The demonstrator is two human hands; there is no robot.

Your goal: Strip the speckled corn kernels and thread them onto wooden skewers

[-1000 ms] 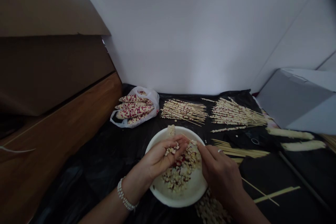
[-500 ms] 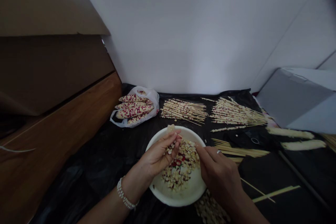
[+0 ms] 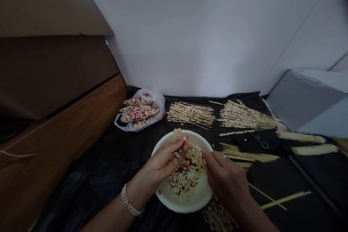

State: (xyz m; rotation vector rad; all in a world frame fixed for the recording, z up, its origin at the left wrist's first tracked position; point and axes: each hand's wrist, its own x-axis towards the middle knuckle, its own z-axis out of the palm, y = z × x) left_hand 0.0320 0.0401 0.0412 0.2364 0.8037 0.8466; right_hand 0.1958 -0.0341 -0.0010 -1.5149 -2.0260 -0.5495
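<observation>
My left hand (image 3: 168, 157) is over the left side of a white bowl (image 3: 163, 201), thumb and fingertips pinched on a pale corn kernel (image 3: 185, 139). Behind those fingers a bare piece of cob (image 3: 177, 132) shows; whether the hand touches it I cannot tell. Loose corn kernels (image 3: 185, 185), cream and dark red, fill much of the bowl. At the bowl's right rim my right hand (image 3: 227, 172) is closed on a thin skewer (image 3: 268, 196), whose tail sticks out behind the hand to the lower right. The skewer's front part is mostly hidden by the fingers.
A plastic bag (image 3: 159, 105) of speckled corn cobs (image 3: 140, 115) lies back left. Kernel-threaded skewers lie in two piles (image 3: 187, 114) (image 3: 241, 116). Bare skewers (image 3: 247, 154), stripped cobs (image 3: 314, 149) and a white box (image 3: 318, 98) are right, on black plastic sheeting (image 3: 114, 166).
A pale kernel now shows at my left fingertips, where the thin skewer tip showed before. The skewer's tail has shifted slightly right; both hands stay nearly in place.
</observation>
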